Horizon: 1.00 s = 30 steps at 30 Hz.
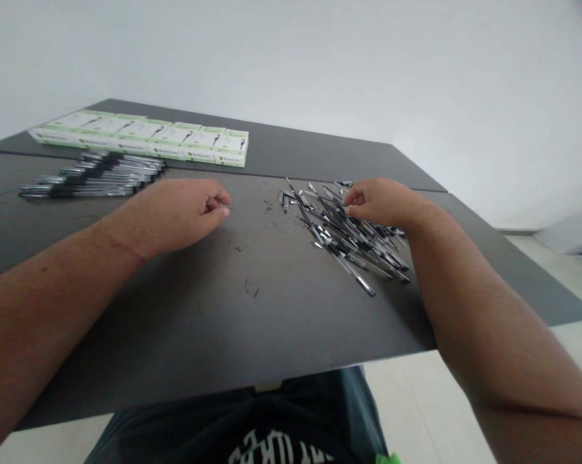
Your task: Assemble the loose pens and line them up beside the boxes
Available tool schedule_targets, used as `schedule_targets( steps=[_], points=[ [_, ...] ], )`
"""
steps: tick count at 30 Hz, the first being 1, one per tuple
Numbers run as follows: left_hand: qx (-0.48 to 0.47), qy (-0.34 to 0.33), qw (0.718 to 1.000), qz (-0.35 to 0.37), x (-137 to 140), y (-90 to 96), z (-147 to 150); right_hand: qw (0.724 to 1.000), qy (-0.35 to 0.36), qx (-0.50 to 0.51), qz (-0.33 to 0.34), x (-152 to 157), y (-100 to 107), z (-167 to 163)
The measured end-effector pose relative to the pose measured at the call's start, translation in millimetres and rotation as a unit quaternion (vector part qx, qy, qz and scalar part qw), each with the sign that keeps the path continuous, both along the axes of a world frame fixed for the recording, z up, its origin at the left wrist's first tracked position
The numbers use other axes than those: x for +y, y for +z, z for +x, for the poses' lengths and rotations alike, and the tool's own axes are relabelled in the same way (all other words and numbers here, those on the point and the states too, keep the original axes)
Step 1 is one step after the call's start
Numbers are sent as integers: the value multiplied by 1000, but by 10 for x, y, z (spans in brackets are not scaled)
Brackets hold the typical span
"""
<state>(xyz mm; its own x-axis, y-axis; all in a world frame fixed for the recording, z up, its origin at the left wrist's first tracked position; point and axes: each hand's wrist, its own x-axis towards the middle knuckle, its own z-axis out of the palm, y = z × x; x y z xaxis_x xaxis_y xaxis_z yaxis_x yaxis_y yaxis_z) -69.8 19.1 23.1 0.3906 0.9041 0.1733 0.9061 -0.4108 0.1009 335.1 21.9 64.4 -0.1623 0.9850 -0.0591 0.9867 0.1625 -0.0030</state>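
Shirt (300, 406), dark, white lettering, at six o'clock. Table (271, 335), grey, flat, spanning the centre, with a seam crossing its far part. Boxes (136, 142), white and green, pen pictures on top, one close row at ten o'clock. Loose pens (363, 238), clear-barrelled with dark parts, heaped and crossed at three o'clock. Lined-up pens (97, 177), side by side, between nine and ten o'clock. Right hand (380, 198), at the heap's far edge toward two o'clock, thumb and fingers drawn close; whether it grips a pen, cannot tell. Left hand (184, 209), at nine o'clock, well apart from the right, curled, thumb near forefinger; contents cannot be told. Small pieces (285, 205), clear, beside the heap toward twelve. Dark scraps (241, 249), toward eight. Handling, as judged: pens light, stiff, slick, apt to roll; best pinched mid-barrel.
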Motion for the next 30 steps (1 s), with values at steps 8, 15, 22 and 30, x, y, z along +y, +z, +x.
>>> schedule_targets(
  steps=[8, 15, 22, 30],
  points=[
    [4, 28, 999, -29, 9, 12, 39, 996, 16, -64, -52, 58, -132, -24],
    [9, 15, 999, -47, -26, 43, 54, 996, -3, -56, -62, -6, -111, -128],
    [11, 23, 999, -48, 24, -16, 43, 997, -4, -53, -59, -32, -120, -185],
    [2, 29, 998, -62, 35, -37, 41, 998, -6, -44, -55, -19, -163, -181]
  ],
)
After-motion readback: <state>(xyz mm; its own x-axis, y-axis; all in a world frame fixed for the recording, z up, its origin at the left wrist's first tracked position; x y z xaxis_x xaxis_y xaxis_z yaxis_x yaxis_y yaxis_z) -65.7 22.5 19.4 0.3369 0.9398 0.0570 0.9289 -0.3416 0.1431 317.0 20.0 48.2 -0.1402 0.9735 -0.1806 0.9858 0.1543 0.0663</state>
